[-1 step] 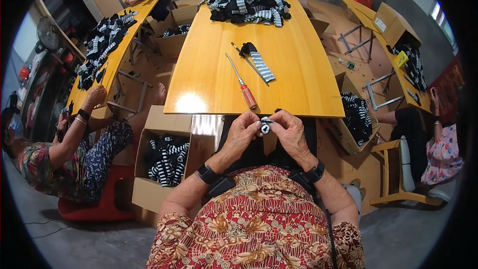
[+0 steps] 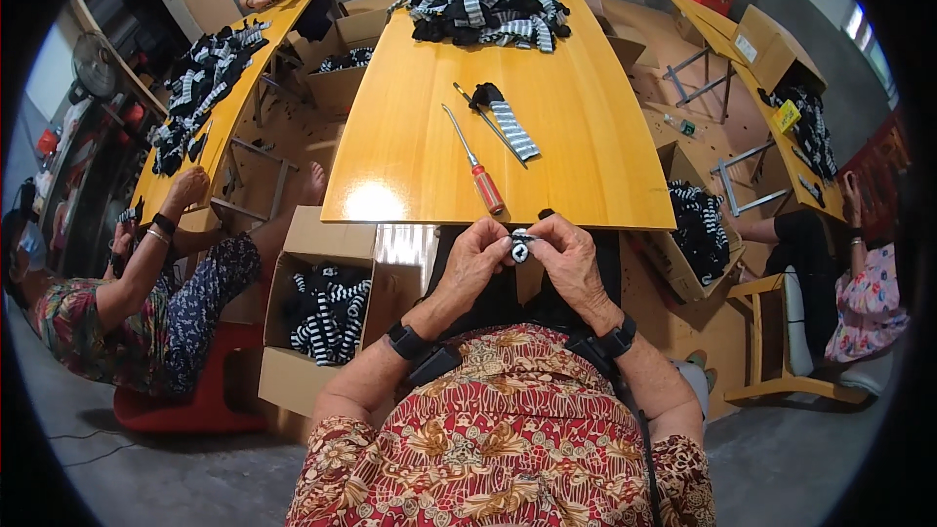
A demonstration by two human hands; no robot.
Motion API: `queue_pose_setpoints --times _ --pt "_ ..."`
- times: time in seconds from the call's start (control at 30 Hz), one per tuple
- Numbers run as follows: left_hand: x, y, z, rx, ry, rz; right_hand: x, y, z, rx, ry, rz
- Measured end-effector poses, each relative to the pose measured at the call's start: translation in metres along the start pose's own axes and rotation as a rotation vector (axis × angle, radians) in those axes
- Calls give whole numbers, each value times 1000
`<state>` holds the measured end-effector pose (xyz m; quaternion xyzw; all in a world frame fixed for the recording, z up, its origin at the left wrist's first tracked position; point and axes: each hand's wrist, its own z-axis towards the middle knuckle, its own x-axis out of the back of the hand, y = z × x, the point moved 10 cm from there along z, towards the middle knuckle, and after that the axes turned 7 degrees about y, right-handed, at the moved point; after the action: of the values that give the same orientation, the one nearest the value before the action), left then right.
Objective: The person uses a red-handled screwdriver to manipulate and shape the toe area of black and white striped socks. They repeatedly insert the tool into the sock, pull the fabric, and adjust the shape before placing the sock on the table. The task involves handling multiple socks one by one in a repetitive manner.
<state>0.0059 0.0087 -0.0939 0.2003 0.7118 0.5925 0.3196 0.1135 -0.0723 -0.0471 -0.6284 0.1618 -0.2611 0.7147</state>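
At the near edge of the wooden table (image 2: 420, 137), my left hand (image 2: 475, 262) and my right hand (image 2: 569, 262) pinch one small piece of black-and-white striped knit (image 2: 519, 252) between the fingertips. It looks like a sock or glove end; most of it is hidden in my fingers. Just beyond my hands lies a screwdriver (image 2: 485, 189) with a red handle, its tip pointing away. Farther up the tabletop, a grey-and-black striped knit piece (image 2: 513, 129) rests beside a thin dark rod (image 2: 488, 124).
A heap of striped knit pieces (image 2: 483, 10) covers the table's far end. Open cardboard boxes of knitwear stand on the floor, one at left (image 2: 276, 371) and one at right (image 2: 673, 278). Co-workers sit at a left table (image 2: 249, 78) and a right table (image 2: 786, 151).
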Motion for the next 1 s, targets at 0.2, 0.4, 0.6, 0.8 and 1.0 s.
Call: queue_pose_setpoints --times 0.2,0.4,0.6,0.8,1.0 --pt "7 2 1 -36 72 -67 -7 -4 0 20 -43 -60" --pt "10 -3 4 -14 78 -216 -7 1 2 -15 -47 -100" --pt "0 -7 1 89 9 -318 -6 10 3 -77 -63 -18" --pt "-12 -5 1 94 -116 -336 -3 16 3 -149 -12 167" --pt "-9 3 1 17 -95 -215 -3 24 3 -254 -67 336"
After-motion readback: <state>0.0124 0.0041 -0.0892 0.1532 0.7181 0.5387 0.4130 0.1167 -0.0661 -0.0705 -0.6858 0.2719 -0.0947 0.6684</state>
